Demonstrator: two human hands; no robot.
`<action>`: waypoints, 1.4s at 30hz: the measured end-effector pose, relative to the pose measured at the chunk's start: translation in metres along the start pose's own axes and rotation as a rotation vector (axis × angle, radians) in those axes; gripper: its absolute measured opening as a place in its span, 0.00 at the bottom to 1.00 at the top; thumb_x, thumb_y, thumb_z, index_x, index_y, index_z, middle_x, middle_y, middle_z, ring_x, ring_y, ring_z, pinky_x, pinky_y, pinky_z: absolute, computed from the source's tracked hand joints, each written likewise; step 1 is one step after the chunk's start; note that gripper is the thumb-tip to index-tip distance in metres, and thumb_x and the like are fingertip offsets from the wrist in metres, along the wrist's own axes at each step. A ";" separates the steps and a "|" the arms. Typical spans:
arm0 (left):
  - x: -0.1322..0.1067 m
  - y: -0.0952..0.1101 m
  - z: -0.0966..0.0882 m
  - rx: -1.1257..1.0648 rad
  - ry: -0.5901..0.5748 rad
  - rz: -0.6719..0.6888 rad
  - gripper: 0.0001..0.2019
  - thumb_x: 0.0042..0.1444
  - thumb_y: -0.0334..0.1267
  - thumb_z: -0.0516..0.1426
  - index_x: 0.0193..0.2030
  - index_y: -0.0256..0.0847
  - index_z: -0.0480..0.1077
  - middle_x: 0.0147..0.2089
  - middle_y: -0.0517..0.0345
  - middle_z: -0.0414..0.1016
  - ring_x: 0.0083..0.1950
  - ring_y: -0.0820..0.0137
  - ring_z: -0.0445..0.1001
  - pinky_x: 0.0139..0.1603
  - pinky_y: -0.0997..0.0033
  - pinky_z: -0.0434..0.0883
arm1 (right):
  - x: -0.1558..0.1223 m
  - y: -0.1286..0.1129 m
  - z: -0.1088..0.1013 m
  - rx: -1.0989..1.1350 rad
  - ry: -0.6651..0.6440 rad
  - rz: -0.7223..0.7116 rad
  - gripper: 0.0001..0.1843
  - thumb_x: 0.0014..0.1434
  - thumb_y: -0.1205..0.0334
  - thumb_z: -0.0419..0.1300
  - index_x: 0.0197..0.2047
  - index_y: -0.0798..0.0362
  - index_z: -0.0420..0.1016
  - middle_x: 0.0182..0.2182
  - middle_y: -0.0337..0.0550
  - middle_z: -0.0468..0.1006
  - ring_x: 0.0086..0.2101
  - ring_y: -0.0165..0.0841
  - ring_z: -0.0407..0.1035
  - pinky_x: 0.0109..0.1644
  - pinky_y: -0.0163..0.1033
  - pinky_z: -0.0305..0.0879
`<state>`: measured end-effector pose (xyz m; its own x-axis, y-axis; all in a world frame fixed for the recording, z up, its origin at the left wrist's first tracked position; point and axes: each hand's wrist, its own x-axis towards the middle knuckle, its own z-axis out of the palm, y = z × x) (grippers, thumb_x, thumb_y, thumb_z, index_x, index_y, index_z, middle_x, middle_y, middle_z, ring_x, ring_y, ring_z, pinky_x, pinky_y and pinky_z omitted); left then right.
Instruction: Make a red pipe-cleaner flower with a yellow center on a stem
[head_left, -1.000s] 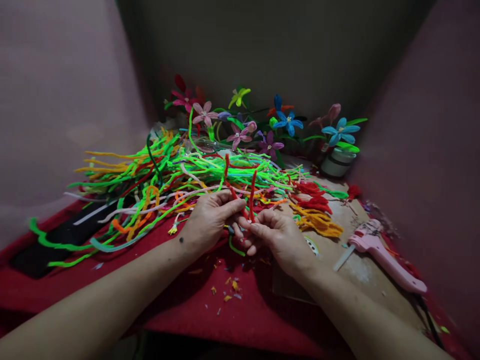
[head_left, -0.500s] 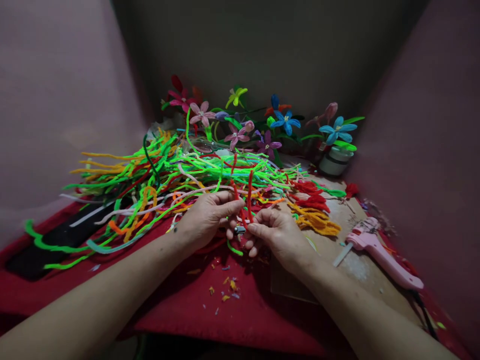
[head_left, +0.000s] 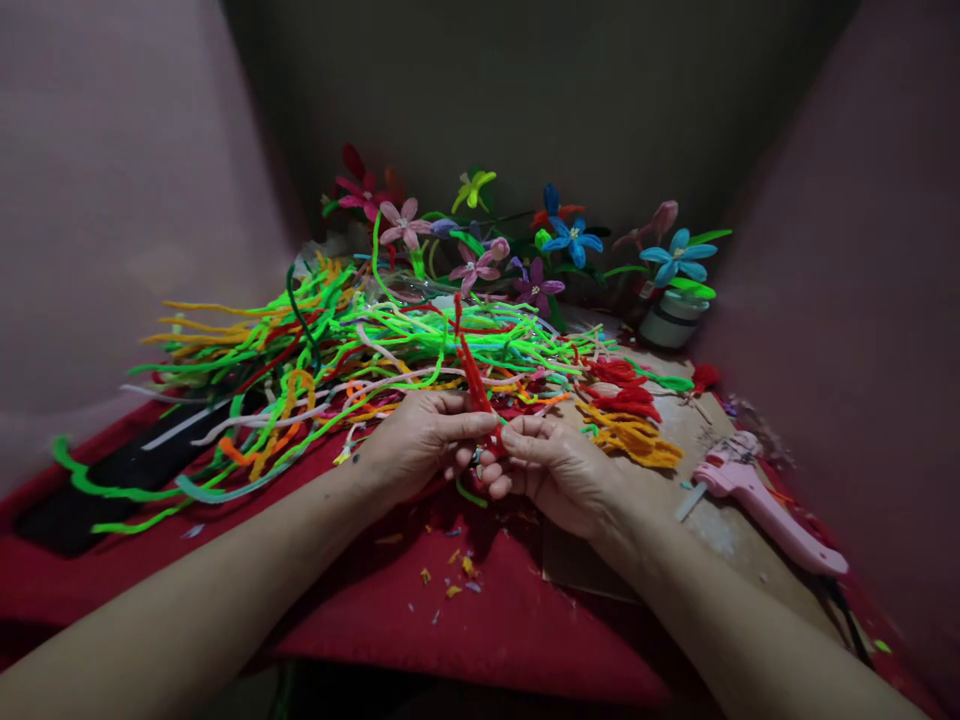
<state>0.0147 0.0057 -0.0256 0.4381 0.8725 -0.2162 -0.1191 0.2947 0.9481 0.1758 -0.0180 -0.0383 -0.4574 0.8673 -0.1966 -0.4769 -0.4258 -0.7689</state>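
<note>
My left hand (head_left: pixel 420 440) and my right hand (head_left: pixel 555 465) meet at the middle of the red cloth, fingertips pinched together. Both are closed on a red pipe cleaner (head_left: pixel 471 368) folded double, its two legs pressed together and rising away from me. A small metallic bit shows between my fingers; I cannot make out what it is. Just beyond my hands lies a big tangle of pipe cleaners (head_left: pixel 337 350), mostly neon green with orange, red and white.
Finished pipe-cleaner flowers (head_left: pixel 525 250) stand at the back. Piles of red and orange bent pieces (head_left: pixel 630 420) lie right of my hands on a brown board (head_left: pixel 720 540). A pink glue gun (head_left: pixel 757 505) lies at the right, a small jar (head_left: pixel 671 320) behind. Scraps (head_left: pixel 450 580) dot the cloth.
The red pipe cleaner's two legs, spread apart in a V before, now lie pressed together. My hands have drawn closer to each other.
</note>
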 end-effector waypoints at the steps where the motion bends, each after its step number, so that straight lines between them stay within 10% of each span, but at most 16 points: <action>1: 0.000 0.000 0.000 -0.012 -0.009 0.010 0.07 0.49 0.37 0.62 0.27 0.34 0.71 0.18 0.62 0.70 0.14 0.82 0.62 0.12 0.84 0.57 | 0.000 0.001 0.000 0.017 0.001 0.003 0.10 0.47 0.65 0.68 0.27 0.60 0.69 0.23 0.45 0.78 0.21 0.29 0.73 0.26 0.32 0.72; 37: -0.004 0.008 0.014 -0.050 0.153 0.179 0.07 0.48 0.35 0.62 0.30 0.37 0.67 0.17 0.68 0.62 0.14 0.83 0.56 0.14 0.82 0.55 | -0.005 0.002 0.010 -0.222 0.226 -0.111 0.15 0.38 0.62 0.70 0.25 0.56 0.68 0.16 0.37 0.75 0.13 0.27 0.66 0.11 0.28 0.60; 42: -0.003 0.009 0.010 -0.018 0.120 0.184 0.07 0.50 0.37 0.60 0.30 0.38 0.65 0.18 0.68 0.63 0.14 0.81 0.57 0.12 0.81 0.56 | -0.005 0.000 0.009 -0.266 0.146 -0.125 0.13 0.43 0.58 0.67 0.30 0.57 0.71 0.20 0.40 0.77 0.18 0.28 0.70 0.20 0.32 0.66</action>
<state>0.0213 0.0015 -0.0145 0.2985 0.9521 -0.0669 -0.2036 0.1319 0.9701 0.1707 -0.0247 -0.0320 -0.2855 0.9448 -0.1609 -0.3006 -0.2477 -0.9210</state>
